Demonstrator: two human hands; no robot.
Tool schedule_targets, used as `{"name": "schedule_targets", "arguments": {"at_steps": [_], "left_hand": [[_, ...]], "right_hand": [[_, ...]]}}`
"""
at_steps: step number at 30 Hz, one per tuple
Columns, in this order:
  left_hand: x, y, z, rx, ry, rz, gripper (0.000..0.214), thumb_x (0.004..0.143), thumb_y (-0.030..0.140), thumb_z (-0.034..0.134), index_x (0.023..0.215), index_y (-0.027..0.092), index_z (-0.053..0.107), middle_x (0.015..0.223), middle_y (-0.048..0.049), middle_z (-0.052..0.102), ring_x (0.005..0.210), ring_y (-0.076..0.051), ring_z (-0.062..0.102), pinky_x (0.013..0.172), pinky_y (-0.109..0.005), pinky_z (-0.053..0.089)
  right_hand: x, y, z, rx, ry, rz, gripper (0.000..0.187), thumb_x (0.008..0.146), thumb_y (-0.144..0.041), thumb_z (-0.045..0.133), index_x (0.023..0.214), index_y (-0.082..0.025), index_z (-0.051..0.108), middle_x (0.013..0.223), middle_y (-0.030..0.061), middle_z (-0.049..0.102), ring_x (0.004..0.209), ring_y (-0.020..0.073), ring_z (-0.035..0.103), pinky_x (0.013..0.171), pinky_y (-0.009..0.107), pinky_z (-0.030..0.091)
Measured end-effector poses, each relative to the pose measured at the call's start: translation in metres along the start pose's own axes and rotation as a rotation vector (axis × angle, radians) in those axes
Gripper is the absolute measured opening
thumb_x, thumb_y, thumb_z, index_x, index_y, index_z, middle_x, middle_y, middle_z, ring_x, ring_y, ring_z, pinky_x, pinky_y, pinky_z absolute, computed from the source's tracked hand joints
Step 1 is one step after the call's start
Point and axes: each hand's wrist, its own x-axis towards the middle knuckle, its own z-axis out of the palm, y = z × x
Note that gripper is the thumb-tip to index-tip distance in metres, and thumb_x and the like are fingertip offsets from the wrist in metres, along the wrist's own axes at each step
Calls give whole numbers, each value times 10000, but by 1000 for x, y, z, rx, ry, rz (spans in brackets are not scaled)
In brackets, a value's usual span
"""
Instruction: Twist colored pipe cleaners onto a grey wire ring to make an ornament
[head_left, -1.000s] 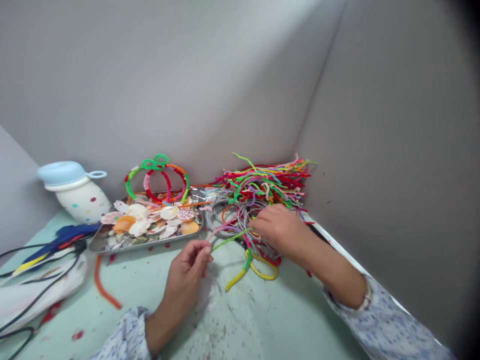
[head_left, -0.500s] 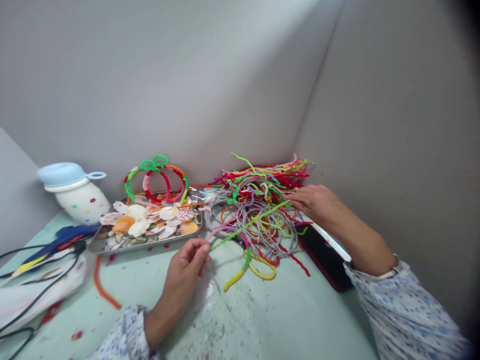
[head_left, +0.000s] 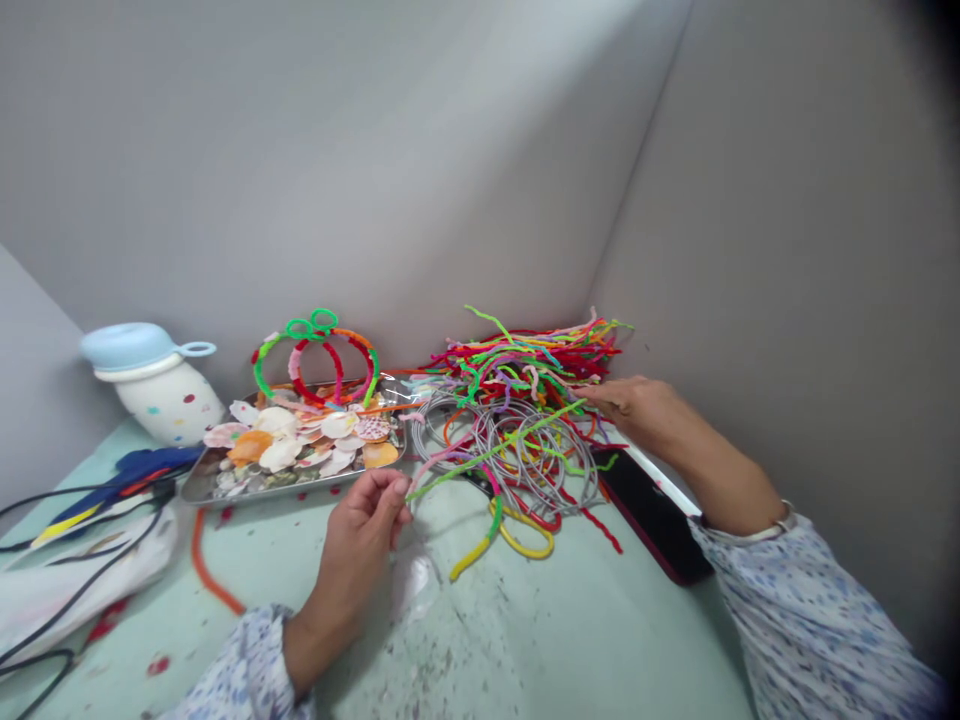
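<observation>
A light green pipe cleaner (head_left: pixel 495 452) is stretched straight between my two hands, slanting up to the right. My left hand (head_left: pixel 367 522) pinches its near end between thumb and fingertips. At the far end, the closed fingers of my right hand (head_left: pixel 634 408) hold the other tip, partly hidden. Beneath it lie coils of grey wire (head_left: pixel 540 470) tangled with coloured pipe cleaners. Just behind is a heaped pile of pipe cleaners (head_left: pixel 540 355). A pink, green and yellow wrapped strip (head_left: pixel 480 550) curves beside yellow-handled scissors (head_left: pixel 529 545), whose blades are largely covered.
A metal tray (head_left: pixel 277 495) of seashells stands at left, with two wrapped rings (head_left: pixel 334 365) upright on it. Farther left are a white bottle (head_left: pixel 171 405) with a blue lid, black cables (head_left: pixel 90 575) and an orange strip (head_left: pixel 208 575). A dark phone (head_left: pixel 660 525) lies right.
My left hand has shifted slightly left with its end of the green pipe cleaner. My right hand has barely moved, its fingers a little straighter.
</observation>
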Motion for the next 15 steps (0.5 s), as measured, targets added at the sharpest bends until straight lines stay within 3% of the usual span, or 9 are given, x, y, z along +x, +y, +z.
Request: {"name": "schedule_targets", "arguments": {"at_steps": [7,11,15], "left_hand": [[-1,2,2,-53,24,4,324,789,483,638,853,175,557,549,61,531,424,-60,387,404,-149,285],[3,-4,-1,-76,45,16,310,792,476,639,846,185,547,545,69,525,418,-56,382,401,-143,285],[7,-8,-2,-120,60,1,299,780,458,656,842,184,552,556,68,533,424,-48,383,403,-137,288]], "right_hand": [[1,13,13,-85,89,1,340,939,-240,423,1161,-274,678,1068,32,730,908,243,699,756,330,526],[2,11,20,-41,49,-43,324,918,-205,448,1125,-251,693,1071,50,730,925,239,695,803,342,521],[5,1,22,32,-16,-117,275,855,-227,580,1107,-235,691,1086,70,720,973,245,671,871,365,503]]}}
